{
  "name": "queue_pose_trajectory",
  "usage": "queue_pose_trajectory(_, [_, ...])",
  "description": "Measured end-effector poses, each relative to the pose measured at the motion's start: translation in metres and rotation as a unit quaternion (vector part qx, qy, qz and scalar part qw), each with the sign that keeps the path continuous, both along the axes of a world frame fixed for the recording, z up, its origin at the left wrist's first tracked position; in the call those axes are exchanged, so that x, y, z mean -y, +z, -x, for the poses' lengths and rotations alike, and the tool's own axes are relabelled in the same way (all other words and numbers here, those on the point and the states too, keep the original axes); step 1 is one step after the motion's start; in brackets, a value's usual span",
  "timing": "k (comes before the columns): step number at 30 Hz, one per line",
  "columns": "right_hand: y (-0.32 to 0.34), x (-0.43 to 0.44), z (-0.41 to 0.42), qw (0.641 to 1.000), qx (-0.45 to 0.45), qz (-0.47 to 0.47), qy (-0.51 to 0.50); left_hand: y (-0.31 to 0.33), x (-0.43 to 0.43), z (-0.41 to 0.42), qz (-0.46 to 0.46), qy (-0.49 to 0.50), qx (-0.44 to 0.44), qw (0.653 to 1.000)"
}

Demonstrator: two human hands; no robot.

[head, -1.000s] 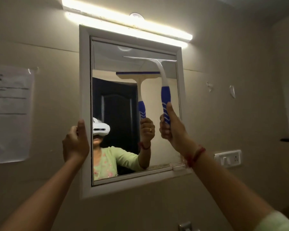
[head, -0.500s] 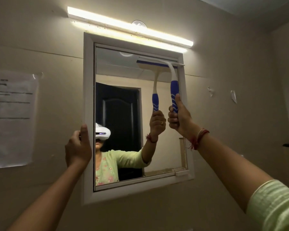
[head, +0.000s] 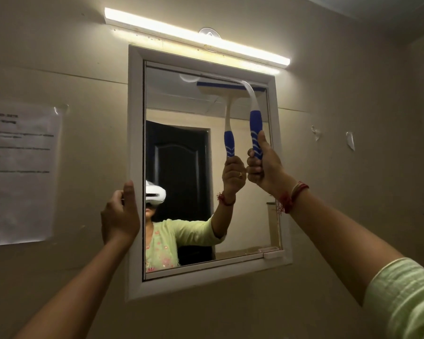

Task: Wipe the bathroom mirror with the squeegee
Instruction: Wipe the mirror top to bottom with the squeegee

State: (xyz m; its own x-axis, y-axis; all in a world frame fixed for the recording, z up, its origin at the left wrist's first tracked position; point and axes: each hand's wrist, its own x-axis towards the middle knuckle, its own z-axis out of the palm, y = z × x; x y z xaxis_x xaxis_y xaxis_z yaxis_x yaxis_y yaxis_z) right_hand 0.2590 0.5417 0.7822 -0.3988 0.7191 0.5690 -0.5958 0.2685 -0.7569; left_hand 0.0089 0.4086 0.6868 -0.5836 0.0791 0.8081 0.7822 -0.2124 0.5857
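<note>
Head view: right hand [head: 263,167] grip clenches squeegee [head: 254,123] against wall mirror [head: 181,106]; left hand [head: 119,216] grasps frame [head: 135,118].

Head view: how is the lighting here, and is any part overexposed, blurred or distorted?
Head view: the tube light above the mirror is blown out to near white; the walls below it fall dim. The printed notice on the left is too soft to read. The wide angle bends the mirror frame. The right hand and the squeegee look fairly sharp.

Wall [head: 328,302] with mirror [head: 181,113], paper [head: 20,172]
</note>
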Motion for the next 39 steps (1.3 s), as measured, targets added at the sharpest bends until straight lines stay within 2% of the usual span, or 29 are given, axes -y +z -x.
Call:
queue_pose_trajectory(13, [-0.01, -0.002, 0.001, 1.0, -0.002, -0.001, 0.008, -0.001, -0.002, 0.002, -0.006, -0.003, 0.003, 1.0])
queue_pose_trajectory(24, [-0.04, 0.003, 0.009, 0.994, -0.026, 0.0, 0.109, 0.001, -0.001, 0.002, 0.007, 0.005, 0.006, 1.0])
queue_pose_trajectory(26, [-0.049, -0.003, 0.009, 0.989, 0.017, -0.018, 0.148, 0.0, -0.001, 0.002, 0.007, 0.005, 0.008, 1.0])
queue_pose_trajectory(29, [-0.06, -0.015, 0.008, 0.98, 0.12, -0.059, 0.149, 0.0, -0.001, 0.002, 0.007, 0.002, 0.005, 1.0])
queue_pose_trajectory(39, [-0.091, -0.026, 0.008, 0.981, 0.114, -0.017, 0.156, 0.0, -0.002, 0.003, 0.008, 0.006, 0.011, 1.0])
